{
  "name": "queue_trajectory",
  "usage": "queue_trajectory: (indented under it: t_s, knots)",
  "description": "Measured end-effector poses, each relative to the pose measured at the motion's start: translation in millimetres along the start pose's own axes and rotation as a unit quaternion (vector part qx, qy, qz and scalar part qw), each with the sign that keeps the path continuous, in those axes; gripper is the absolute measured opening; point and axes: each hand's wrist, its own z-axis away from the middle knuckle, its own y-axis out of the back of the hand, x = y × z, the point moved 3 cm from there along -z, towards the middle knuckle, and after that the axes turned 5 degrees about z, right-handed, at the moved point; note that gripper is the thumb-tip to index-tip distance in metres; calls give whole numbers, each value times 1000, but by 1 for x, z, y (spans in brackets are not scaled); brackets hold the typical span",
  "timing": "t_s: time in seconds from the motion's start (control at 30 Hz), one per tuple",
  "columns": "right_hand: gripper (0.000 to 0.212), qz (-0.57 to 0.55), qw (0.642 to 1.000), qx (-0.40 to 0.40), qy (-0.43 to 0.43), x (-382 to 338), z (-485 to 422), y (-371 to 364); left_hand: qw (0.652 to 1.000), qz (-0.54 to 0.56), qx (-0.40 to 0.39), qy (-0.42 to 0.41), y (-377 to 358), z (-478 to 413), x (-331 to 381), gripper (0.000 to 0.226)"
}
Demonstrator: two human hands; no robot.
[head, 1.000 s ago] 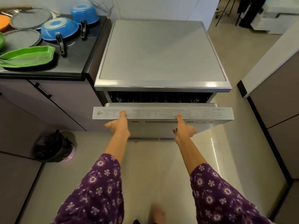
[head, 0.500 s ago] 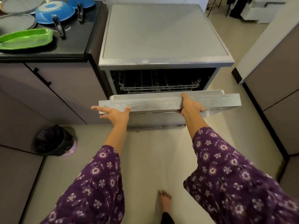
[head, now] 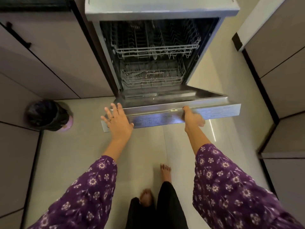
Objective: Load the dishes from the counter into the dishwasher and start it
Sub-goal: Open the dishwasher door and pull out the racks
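The steel dishwasher (head: pixel 161 9) stands open, its door (head: pixel 217 111) lowered almost flat with the control strip facing me. Inside, the upper wire rack (head: pixel 155 50) and the lower wire rack (head: pixel 151 78) hold no dishes that I can see. My left hand (head: pixel 118 120) lies on the door's left end with its fingers spread and straight. My right hand (head: pixel 192 117) grips the door's top edge near the middle, fingers curled over it. The counter with the dishes is out of view.
A small bin with a black liner (head: pixel 47 115) stands on the floor left of the door. Grey cabinets (head: pixel 49 63) flank the left and another cabinet run (head: pixel 280 71) the right. My bare feet (head: pixel 165 172) are on the pale tiles just behind the door.
The door has swung down from slightly ajar to nearly flat, both hands following it. My view has tilted down, so the counter and its dishes have left the frame and both racks show.
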Motion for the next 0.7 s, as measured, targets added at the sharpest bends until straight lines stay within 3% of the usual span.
queue_trajectory:
  t_s: [0.07, 0.17, 0.23, 0.33, 0.4, 0.5, 0.7]
  knots:
    - [107, 156, 978, 54, 124, 13, -4, 5, 996, -37, -2, -76, -20, 10, 3, 90]
    - [77, 408, 838, 99, 350, 35, -13, 7, 983, -81, 3, -163, -53, 29, 8, 88]
    - [61, 472, 777, 58, 414, 46, -21, 9, 981, -95, 21, -170, -69, 41, 8, 85]
    - [57, 545, 704, 16, 455, 68, -40, 10, 985, -98, 2, -145, -94, 55, 0, 83]
    - [57, 568, 679, 4, 466, 87, -47, 12, 986, -96, -29, -131, -107, 64, -4, 84]
    - [57, 581, 668, -16, 465, 126, -56, 20, 983, -106, -66, -133, -135, 79, -11, 87]
    - [59, 647, 617, -78, 441, 211, -88, 34, 961, -198, -151, -122, -211, 105, -34, 92]
